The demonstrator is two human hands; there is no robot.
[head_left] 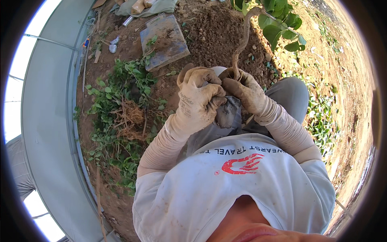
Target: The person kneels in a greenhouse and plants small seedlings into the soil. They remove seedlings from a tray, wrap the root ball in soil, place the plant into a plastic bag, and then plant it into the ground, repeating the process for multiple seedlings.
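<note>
Both hands wear soiled whitish work gloves and meet in front of my chest. My right hand point(244, 89) is closed around the base of a bent woody stem point(242, 45), which rises away from me to a shoot of green leaves point(273, 28). My left hand point(199, 93) has its fingers curled, with the tips close beside the right hand's fingers; whether something thin is pinched there is hidden. Below the hands is a muddy grey patch of material point(228, 113), possibly trouser cloth or plastic. A white object point(219, 70) shows partly behind the fingers.
A heap of leafy cuttings point(121, 90) with a tangle of brown roots point(131, 116) lies at left. Beyond it rests a dirty blue-grey slab point(164, 40) on soil point(208, 33). A greenhouse film wall point(51, 115) runs along the left. More leaves point(322, 125) lie at right.
</note>
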